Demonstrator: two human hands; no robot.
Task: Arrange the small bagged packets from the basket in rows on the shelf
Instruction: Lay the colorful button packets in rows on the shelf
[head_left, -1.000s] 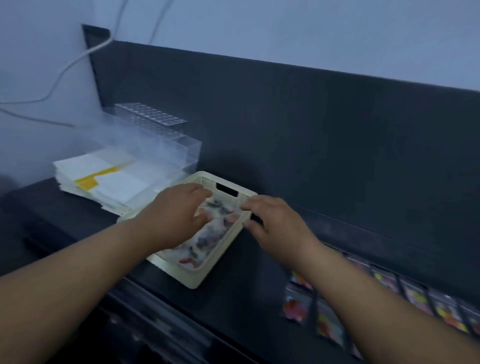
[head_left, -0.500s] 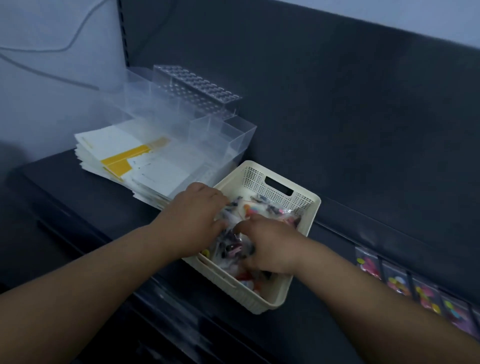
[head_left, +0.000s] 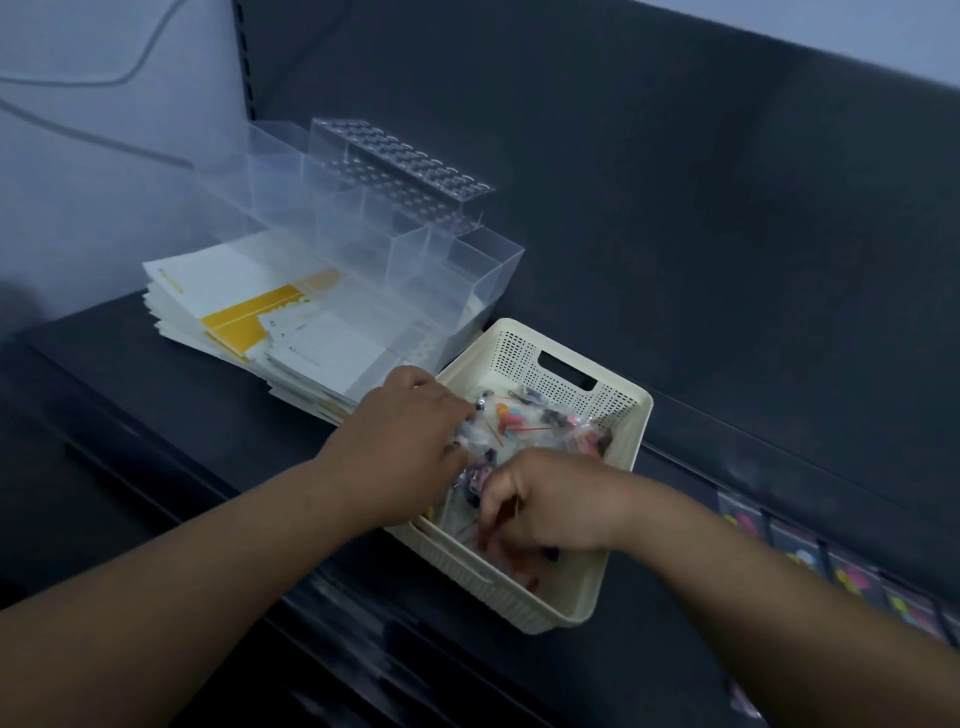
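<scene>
My right hand (head_left: 550, 504) has its fingers curled down, pinching the bagged packets (head_left: 519, 421), clear with bright bits inside, heaped in the cream basket (head_left: 519, 587). My left hand (head_left: 400, 441) reaches over the basket's left rim, fingertips buried, grip unclear. A row of packets (head_left: 852, 577) lies right of the basket.

Left hand (head_left: 400, 441) deeper in basket (head_left: 566, 597); right hand (head_left: 550, 501) now among packets (head_left: 519, 422).
</scene>
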